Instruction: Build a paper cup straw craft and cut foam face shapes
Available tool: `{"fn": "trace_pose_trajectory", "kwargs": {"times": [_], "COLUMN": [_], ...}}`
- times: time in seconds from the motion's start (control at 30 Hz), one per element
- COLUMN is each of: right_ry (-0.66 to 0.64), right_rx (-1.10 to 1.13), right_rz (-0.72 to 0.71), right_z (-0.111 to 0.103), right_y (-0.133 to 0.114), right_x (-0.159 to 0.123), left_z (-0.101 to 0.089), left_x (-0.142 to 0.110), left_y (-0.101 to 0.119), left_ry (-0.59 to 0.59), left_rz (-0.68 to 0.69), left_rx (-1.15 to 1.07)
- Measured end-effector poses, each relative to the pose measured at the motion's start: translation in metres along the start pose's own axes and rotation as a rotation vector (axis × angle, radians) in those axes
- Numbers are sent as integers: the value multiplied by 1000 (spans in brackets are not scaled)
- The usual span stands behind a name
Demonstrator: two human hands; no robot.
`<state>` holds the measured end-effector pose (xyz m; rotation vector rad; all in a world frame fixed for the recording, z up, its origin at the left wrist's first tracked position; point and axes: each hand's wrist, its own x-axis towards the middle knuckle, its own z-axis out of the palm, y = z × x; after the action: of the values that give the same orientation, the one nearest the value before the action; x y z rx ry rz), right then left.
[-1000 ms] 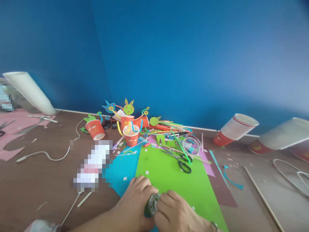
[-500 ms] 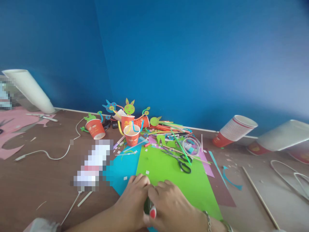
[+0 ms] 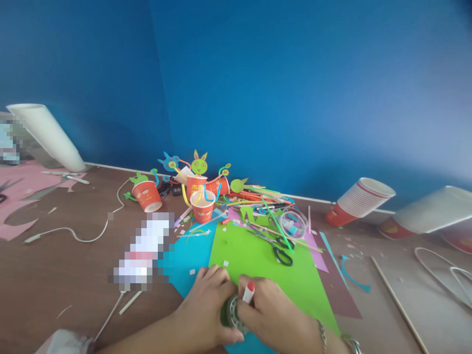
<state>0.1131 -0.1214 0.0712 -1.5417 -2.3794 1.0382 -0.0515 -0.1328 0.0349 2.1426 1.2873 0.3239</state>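
Observation:
My left hand (image 3: 206,305) curls around a greenish round roll (image 3: 233,314) with a pale ringed core, which looks like a tape roll. Between the fingers of my right hand (image 3: 275,307) is a white marker (image 3: 248,292), its red end tilted up; its lower end is hidden. Both hands meet at the roll, over the near edges of a green paper sheet (image 3: 258,250) and a blue paper sheet (image 3: 184,255). Black-handled scissors (image 3: 283,256) lie on the green sheet beyond my right hand.
Red paper cups with paper animal faces, one cup (image 3: 202,212) nearest, stand at the back. Behind the scissors are piled straws (image 3: 258,194) and a clear tape roll (image 3: 293,223). Cup stacks (image 3: 359,201) lean at right; a stick (image 3: 398,305) and white cable (image 3: 73,236) lie on the table.
My right hand has turned and shifted slightly right, bringing the marker's red end up from below. More of the roll's core now shows. My left hand stays nearly in place.

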Motion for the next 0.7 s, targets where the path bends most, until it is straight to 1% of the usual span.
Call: {"fn": "trace_pose_trajectory", "kwargs": {"times": [0.03, 0.1, 0.17, 0.23, 0.4, 0.47, 0.53, 0.63, 0.7], "right_ry": [-2, 12, 57, 116, 315, 357, 354, 345, 366], "right_rx": [45, 109, 126, 100, -61, -149, -231, -336, -403], "right_rz": [9, -18, -91, -198, -519, -615, -669, -702, -728], "right_z": [1, 3, 7, 14, 29, 30, 27, 23, 24], "right_y": [1, 5, 11, 20, 40, 42, 41, 37, 37], "right_x": [-2, -8, -13, -17, -21, -21, -22, -22, -21], "left_z": [0, 0, 1, 2, 3, 2, 1, 1, 2], "left_x": [0, 0, 0, 0, 1, 1, 1, 0, -1], "left_y": [0, 0, 0, -1, -3, -3, -2, -2, -2], "left_ry": [-2, -3, -3, -5, 9, 22, 26, 20, 21], "left_rz": [-4, -6, -1, 7, 27, 35, 37, 28, 27], "left_rx": [2, 4, 3, -2, -6, -15, -28, -31, -30]}}
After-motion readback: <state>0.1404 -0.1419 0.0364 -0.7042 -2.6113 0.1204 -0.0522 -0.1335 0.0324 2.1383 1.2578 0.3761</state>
